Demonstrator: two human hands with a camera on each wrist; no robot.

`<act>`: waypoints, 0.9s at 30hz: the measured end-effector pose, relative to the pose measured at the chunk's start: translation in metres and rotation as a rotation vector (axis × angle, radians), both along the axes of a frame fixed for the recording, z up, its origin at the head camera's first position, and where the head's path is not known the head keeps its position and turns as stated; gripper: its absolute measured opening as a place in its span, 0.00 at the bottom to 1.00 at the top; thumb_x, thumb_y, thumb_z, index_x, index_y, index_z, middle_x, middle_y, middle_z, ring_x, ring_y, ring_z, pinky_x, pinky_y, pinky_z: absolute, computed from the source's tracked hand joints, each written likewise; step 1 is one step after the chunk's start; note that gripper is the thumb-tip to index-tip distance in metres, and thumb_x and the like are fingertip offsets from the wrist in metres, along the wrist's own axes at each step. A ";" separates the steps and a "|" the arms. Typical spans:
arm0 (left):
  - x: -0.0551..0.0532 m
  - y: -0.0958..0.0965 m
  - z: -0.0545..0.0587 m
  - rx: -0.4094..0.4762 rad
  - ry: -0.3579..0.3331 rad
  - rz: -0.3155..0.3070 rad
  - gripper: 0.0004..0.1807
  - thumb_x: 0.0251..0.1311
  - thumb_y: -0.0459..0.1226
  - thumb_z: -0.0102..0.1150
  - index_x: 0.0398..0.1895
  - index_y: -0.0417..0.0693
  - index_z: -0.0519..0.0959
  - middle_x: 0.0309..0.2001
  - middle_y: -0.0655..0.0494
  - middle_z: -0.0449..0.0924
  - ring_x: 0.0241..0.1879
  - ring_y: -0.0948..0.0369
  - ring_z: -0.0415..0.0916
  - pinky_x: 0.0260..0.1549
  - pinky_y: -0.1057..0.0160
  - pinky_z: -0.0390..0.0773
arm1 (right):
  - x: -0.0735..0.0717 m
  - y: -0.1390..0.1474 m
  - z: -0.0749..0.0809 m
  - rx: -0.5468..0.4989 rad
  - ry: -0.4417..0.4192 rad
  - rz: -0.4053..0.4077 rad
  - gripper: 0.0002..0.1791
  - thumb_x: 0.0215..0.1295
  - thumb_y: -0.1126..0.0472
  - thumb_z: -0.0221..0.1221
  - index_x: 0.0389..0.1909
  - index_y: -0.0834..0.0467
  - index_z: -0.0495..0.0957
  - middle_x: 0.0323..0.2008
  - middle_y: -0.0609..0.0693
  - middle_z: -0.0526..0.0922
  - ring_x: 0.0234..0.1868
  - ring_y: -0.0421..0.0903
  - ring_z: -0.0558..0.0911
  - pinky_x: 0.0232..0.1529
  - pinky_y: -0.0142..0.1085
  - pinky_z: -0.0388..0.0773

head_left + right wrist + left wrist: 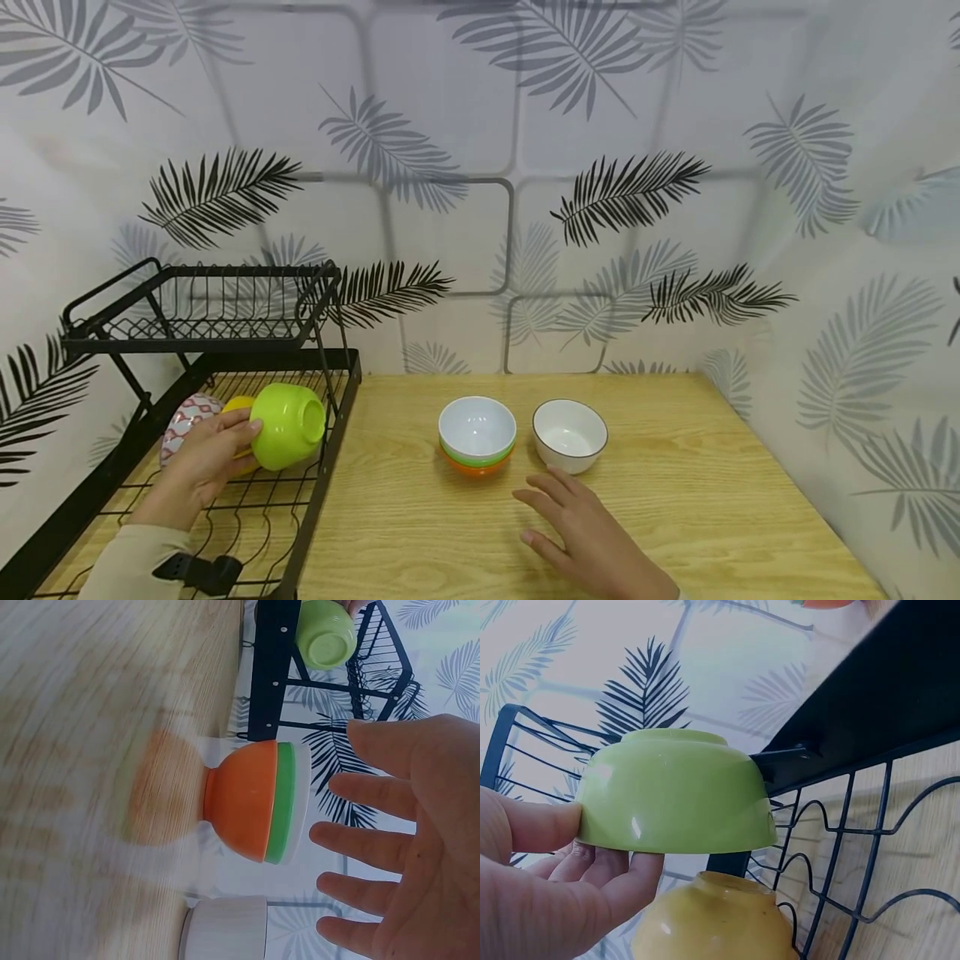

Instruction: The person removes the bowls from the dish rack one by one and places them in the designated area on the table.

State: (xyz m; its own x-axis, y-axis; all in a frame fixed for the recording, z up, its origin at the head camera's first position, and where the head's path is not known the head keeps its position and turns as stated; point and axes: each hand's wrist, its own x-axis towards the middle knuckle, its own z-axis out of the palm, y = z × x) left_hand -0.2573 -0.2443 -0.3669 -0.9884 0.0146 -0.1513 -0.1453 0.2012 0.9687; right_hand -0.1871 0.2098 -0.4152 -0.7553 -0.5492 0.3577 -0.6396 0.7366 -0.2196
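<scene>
My left hand (pixel 206 454) pinches the rim of a lime-green bowl (pixel 288 427), thumb outside and fingers under the edge in the left wrist view. The bowl is tipped on its side, its foot facing right, over the lower level of the black dish rack (pixel 318 500). Just behind it sit a yellow bowl (pixel 716 919) and a red-and-white patterned bowl (pixel 187 421). My right hand (pixel 585 537) holds nothing, its fingers spread over the table. Ahead of it are a nested stack of bowls (pixel 247 802), orange, green and white, and a white bowl with a dark rim (pixel 570 435).
An upper rack shelf (pixel 202 342) of black wire stands over the back of the lower level. The wooden table (pixel 420 550) meets a leaf-patterned wall covering (pixel 465 250) at the back and right. The rack's raised side edge lies between the bowls in it and the stack.
</scene>
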 end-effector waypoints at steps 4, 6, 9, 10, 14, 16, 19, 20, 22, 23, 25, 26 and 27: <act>0.002 -0.002 0.001 0.005 0.001 0.012 0.34 0.74 0.39 0.39 0.72 0.26 0.41 0.67 0.32 0.51 0.41 0.73 0.71 0.46 0.64 0.81 | 0.002 0.000 0.000 -0.006 -0.012 -0.007 0.25 0.70 0.42 0.50 0.59 0.54 0.74 0.61 0.53 0.73 0.65 0.58 0.67 0.62 0.55 0.68; 0.002 -0.002 0.001 0.016 0.000 0.016 0.34 0.74 0.39 0.39 0.72 0.26 0.41 0.66 0.33 0.53 0.41 0.73 0.70 0.44 0.65 0.81 | 0.002 0.001 0.000 -0.006 -0.007 -0.007 0.25 0.70 0.42 0.51 0.59 0.54 0.74 0.61 0.53 0.73 0.65 0.58 0.67 0.62 0.55 0.68; 0.003 -0.002 0.004 0.012 0.006 0.008 0.34 0.74 0.39 0.39 0.72 0.26 0.42 0.64 0.36 0.55 0.41 0.73 0.71 0.42 0.68 0.80 | 0.002 0.001 -0.001 -0.004 0.006 -0.002 0.24 0.70 0.43 0.51 0.59 0.53 0.74 0.60 0.52 0.73 0.65 0.58 0.67 0.61 0.55 0.68; 0.004 -0.001 0.005 0.010 0.009 0.004 0.34 0.74 0.40 0.39 0.72 0.26 0.42 0.63 0.37 0.56 0.41 0.73 0.71 0.42 0.68 0.80 | 0.002 0.001 -0.002 -0.005 0.010 -0.001 0.24 0.70 0.43 0.51 0.59 0.53 0.74 0.60 0.52 0.73 0.65 0.58 0.67 0.61 0.55 0.68; 0.006 0.001 0.008 0.006 0.031 -0.014 0.35 0.74 0.41 0.40 0.72 0.26 0.43 0.62 0.39 0.59 0.41 0.74 0.72 0.43 0.68 0.80 | 0.001 0.000 -0.003 -0.014 0.021 0.003 0.24 0.70 0.43 0.52 0.58 0.53 0.74 0.59 0.52 0.74 0.65 0.58 0.67 0.62 0.54 0.68; 0.009 0.002 0.010 0.007 0.037 -0.014 0.35 0.74 0.41 0.42 0.71 0.26 0.45 0.60 0.42 0.62 0.41 0.74 0.72 0.43 0.68 0.80 | 0.001 -0.001 -0.003 -0.014 0.016 0.003 0.24 0.70 0.43 0.52 0.59 0.53 0.74 0.60 0.52 0.74 0.65 0.58 0.67 0.63 0.54 0.67; 0.014 0.004 0.011 0.019 0.045 -0.008 0.35 0.73 0.40 0.44 0.71 0.25 0.47 0.53 0.51 0.69 0.40 0.74 0.74 0.43 0.68 0.81 | 0.001 -0.001 -0.003 -0.011 0.004 0.004 0.24 0.70 0.42 0.51 0.59 0.53 0.74 0.60 0.53 0.74 0.66 0.59 0.67 0.63 0.55 0.67; 0.015 0.004 0.012 0.026 0.049 -0.008 0.35 0.73 0.40 0.45 0.71 0.25 0.47 0.51 0.55 0.71 0.40 0.74 0.75 0.43 0.67 0.81 | 0.001 -0.002 -0.003 -0.009 0.002 0.004 0.25 0.70 0.42 0.51 0.59 0.53 0.74 0.60 0.53 0.74 0.66 0.59 0.66 0.63 0.55 0.67; 0.018 0.005 0.013 0.043 0.061 -0.009 0.35 0.72 0.40 0.47 0.70 0.24 0.48 0.46 0.62 0.72 0.39 0.73 0.76 0.42 0.67 0.81 | 0.001 -0.002 -0.003 -0.005 0.001 0.004 0.24 0.70 0.42 0.51 0.58 0.53 0.75 0.60 0.53 0.74 0.66 0.59 0.66 0.63 0.55 0.66; 0.020 0.006 0.014 0.051 0.067 -0.013 0.35 0.72 0.40 0.47 0.70 0.24 0.47 0.44 0.65 0.73 0.39 0.73 0.77 0.42 0.67 0.81 | 0.001 -0.002 -0.003 -0.005 0.001 0.004 0.24 0.70 0.42 0.51 0.58 0.53 0.75 0.60 0.53 0.74 0.66 0.59 0.66 0.63 0.55 0.66; 0.023 0.008 0.016 0.059 0.079 -0.024 0.36 0.72 0.39 0.47 0.70 0.24 0.47 0.43 0.68 0.73 0.40 0.73 0.77 0.43 0.67 0.81 | 0.001 -0.003 -0.002 -0.007 -0.003 0.005 0.24 0.70 0.43 0.51 0.58 0.54 0.75 0.60 0.54 0.74 0.66 0.60 0.66 0.63 0.56 0.66; 0.024 0.009 0.017 0.059 0.084 -0.029 0.36 0.72 0.40 0.47 0.70 0.24 0.47 0.43 0.68 0.73 0.40 0.74 0.77 0.43 0.68 0.81 | 0.001 -0.003 -0.002 -0.009 -0.008 0.006 0.24 0.70 0.43 0.51 0.58 0.54 0.75 0.60 0.54 0.74 0.66 0.60 0.66 0.63 0.56 0.65; 0.025 0.010 0.018 0.060 0.089 -0.032 0.36 0.72 0.40 0.47 0.70 0.24 0.47 0.43 0.69 0.73 0.40 0.74 0.77 0.43 0.68 0.81 | 0.001 -0.003 -0.002 -0.011 -0.014 0.006 0.24 0.70 0.42 0.51 0.58 0.54 0.75 0.60 0.55 0.74 0.67 0.61 0.65 0.63 0.57 0.65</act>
